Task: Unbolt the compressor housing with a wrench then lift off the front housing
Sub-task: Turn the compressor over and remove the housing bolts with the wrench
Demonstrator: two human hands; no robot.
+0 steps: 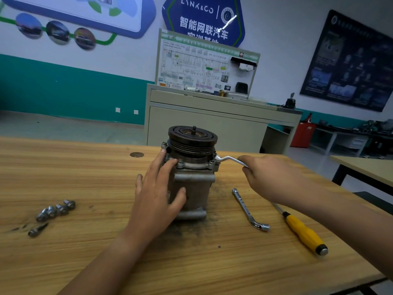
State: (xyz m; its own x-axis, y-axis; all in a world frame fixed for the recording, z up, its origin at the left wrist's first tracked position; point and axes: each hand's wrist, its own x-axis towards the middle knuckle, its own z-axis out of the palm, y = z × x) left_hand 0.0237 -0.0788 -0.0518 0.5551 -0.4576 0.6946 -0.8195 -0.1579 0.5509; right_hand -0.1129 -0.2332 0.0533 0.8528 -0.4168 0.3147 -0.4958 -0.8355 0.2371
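Observation:
A grey metal compressor [196, 188] stands upright on the wooden table [85, 171], its dark pulley [192, 138] on top. Bolts ring the front housing flange [194, 165] just below the pulley. My left hand [158, 194] rests on the compressor's left side, fingers spread up to the flange, thumb on the front face. My right hand [270, 177] grips the handle of a silver offset wrench [228, 159], whose head sits on a bolt at the flange's right edge.
Several loose bolts [56, 209] lie on the table at the left, with one more bolt [37, 230] nearer me. An L-shaped socket wrench [248, 209] and a yellow-handled screwdriver [303, 233] lie right of the compressor. A cabinet [212, 122] stands behind the table.

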